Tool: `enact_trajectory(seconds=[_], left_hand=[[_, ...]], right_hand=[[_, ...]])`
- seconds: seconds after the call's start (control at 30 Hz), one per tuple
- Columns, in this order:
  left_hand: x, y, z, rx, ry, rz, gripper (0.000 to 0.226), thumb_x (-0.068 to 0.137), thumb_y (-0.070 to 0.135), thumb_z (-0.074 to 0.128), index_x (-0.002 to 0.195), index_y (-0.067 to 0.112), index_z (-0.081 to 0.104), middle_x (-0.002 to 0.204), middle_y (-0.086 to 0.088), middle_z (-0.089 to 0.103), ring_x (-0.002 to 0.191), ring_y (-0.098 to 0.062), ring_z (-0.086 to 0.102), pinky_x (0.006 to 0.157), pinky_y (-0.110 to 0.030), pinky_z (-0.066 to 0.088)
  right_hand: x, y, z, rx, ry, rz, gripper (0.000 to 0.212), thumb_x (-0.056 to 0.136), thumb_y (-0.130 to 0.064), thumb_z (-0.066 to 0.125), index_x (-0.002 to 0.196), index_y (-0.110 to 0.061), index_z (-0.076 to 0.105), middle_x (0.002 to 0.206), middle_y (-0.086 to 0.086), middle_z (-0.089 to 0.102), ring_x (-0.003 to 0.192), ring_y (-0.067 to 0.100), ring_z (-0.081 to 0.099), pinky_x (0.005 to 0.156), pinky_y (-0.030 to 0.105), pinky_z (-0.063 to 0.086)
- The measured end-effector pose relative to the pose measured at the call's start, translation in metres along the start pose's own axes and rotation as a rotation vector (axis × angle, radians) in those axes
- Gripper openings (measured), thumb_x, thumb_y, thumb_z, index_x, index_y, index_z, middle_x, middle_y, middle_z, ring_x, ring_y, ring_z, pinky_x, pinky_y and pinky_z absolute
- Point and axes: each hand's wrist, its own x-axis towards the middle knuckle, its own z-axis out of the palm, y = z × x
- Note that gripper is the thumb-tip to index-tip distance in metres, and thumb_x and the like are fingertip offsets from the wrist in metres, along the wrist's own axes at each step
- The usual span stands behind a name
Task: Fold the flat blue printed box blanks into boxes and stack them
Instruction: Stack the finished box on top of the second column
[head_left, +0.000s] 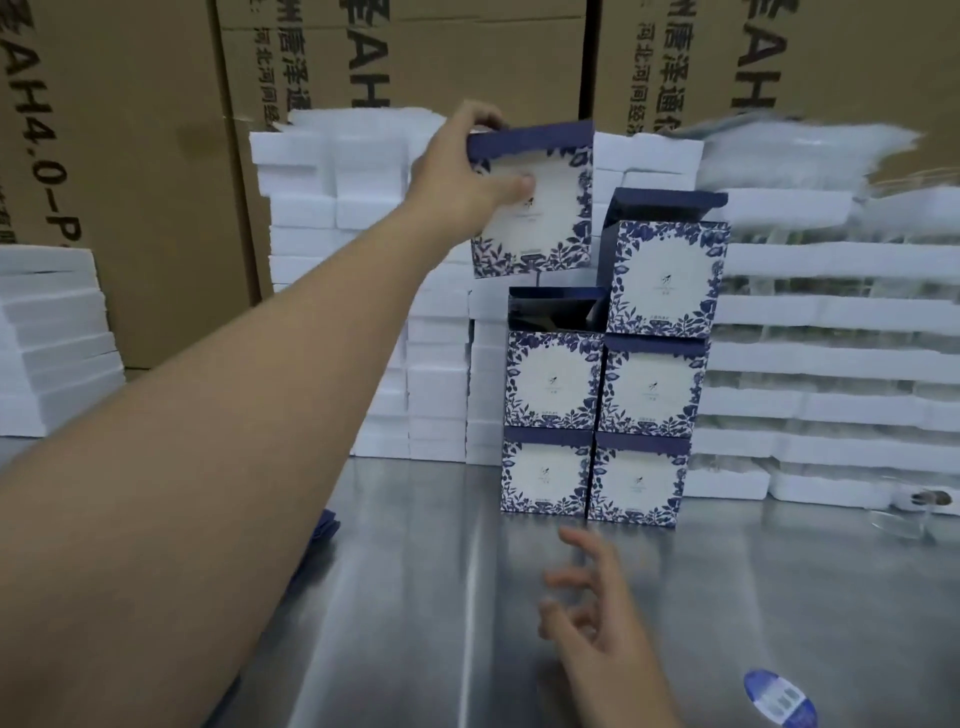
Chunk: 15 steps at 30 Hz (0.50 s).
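My left hand (467, 171) grips a folded blue-and-white printed box (545, 218) by its upper left corner, thumb on the front face, fingers over the top. It hangs in the air just above the left column of the box stack (602, 395). That left column is two boxes high and its top box (553, 376) has its lid flap standing open. The right column is three high, topped by a box (667, 275) with a raised flap. My right hand (587, 618) hovers low over the steel table (415, 597), fingers spread, holding nothing.
White foam trays (353, 218) are piled behind and to both sides of the stack, with tall cardboard cartons (156, 156) at the back. A dark blue flat blank edge (324, 525) peeks out under my left forearm. A blue oval label (779, 699) lies at the table's lower right.
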Motion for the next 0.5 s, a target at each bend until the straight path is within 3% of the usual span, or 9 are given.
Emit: enact_trajectory(seconds=[0.1,0.17,0.33,0.5], left_hand=[[0.012,-0.014,0.034,0.086,-0.148,-0.069,0.048,0.085,0.021,0.090,0.118,0.029,0.057,0.098,0.007,0.053,0.072,-0.016,0.051,0.058,-0.025,0.046],[0.012,-0.027,0.051,0.122,-0.220,-0.095,0.047,0.084,0.021,0.090,0.118,0.028,0.059,0.097,0.007,0.053,0.073,-0.016,0.053,0.058,-0.025,0.046],[0.010,-0.047,0.070,0.090,-0.158,-0.095,0.045,0.088,0.018,0.085,0.127,0.025,0.063,0.094,0.011,0.055,0.079,-0.017,0.057,0.066,-0.027,0.053],[0.010,-0.053,0.083,0.076,-0.087,-0.110,0.058,0.092,0.018,0.081,0.143,0.026,0.053,0.117,0.006,0.055,0.094,-0.019,0.057,0.087,-0.031,0.052]], right_hand=[[0.002,-0.001,-0.001,-0.017,-0.022,0.022,0.051,0.092,0.007,0.068,0.126,-0.030,0.059,0.101,0.007,0.068,0.066,0.023,0.057,0.065,0.026,0.050],[0.003,-0.003,-0.002,-0.045,-0.040,0.028,0.051,0.092,0.007,0.067,0.125,-0.030,0.059,0.097,0.006,0.069,0.062,0.022,0.057,0.062,0.024,0.049],[0.003,-0.006,-0.003,-0.085,-0.079,0.035,0.050,0.091,0.003,0.068,0.125,-0.033,0.057,0.089,0.005,0.070,0.053,0.010,0.051,0.059,0.019,0.046],[0.002,-0.005,-0.001,-0.110,-0.055,0.034,0.055,0.090,-0.001,0.070,0.124,-0.042,0.057,0.078,-0.008,0.069,0.052,0.010,0.053,0.059,0.017,0.046]])
